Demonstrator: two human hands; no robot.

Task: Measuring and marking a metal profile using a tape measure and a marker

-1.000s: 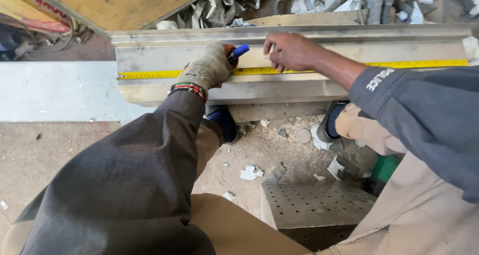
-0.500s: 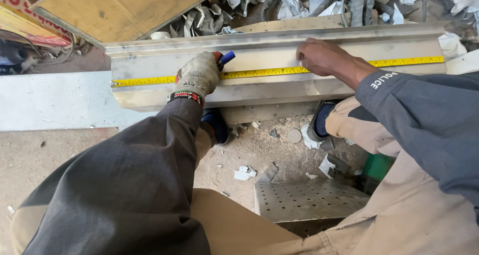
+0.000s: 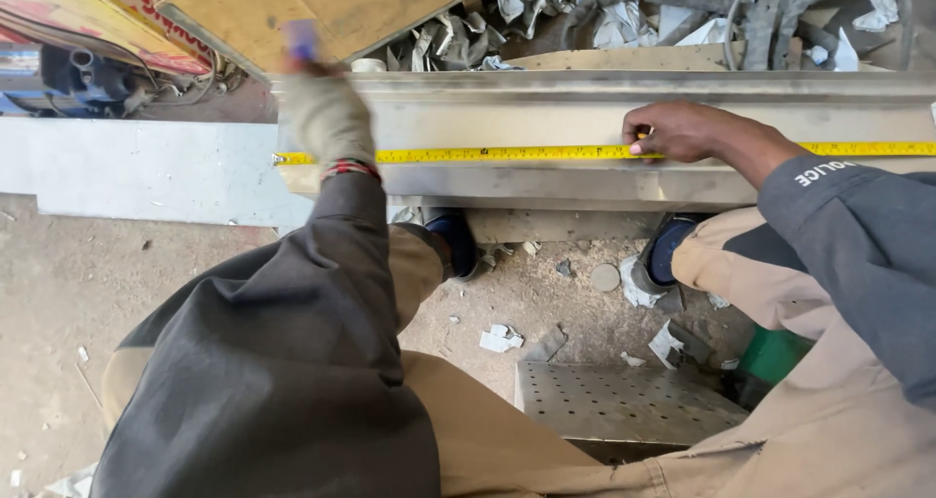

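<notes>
Tape (image 3: pixel 507 153) lies flat along the long metal bar (image 3: pixel 546 118), running from the bar's left end off to the right edge. It is yellow and pulled out straight.

The right hand (image 3: pixel 678 133) is bare. It reaches in from the right, with the arm bent and the palm down. Its fingertips (image 3: pixel 639 147) are pressed together on the tape and pin it to the bar.

The left hand (image 3: pixel 327 113) wears a pale glove. Its arm stretches far forward, and the hand is lifted near the bar's left end, above the tape's start. The hand is blurry. It is closed around a small blue thing (image 3: pixel 300 40) that sticks up from its top. What that thing is cannot be told.

A grey sleeve (image 3: pixel 283 352) covers the left arm. Near the person's knees, a metal plate with holes (image 3: pixel 624 401) lies on the dirt floor (image 3: pixel 58 293). Two dark shoes (image 3: pixel 453 240) sit under the bar.
</notes>
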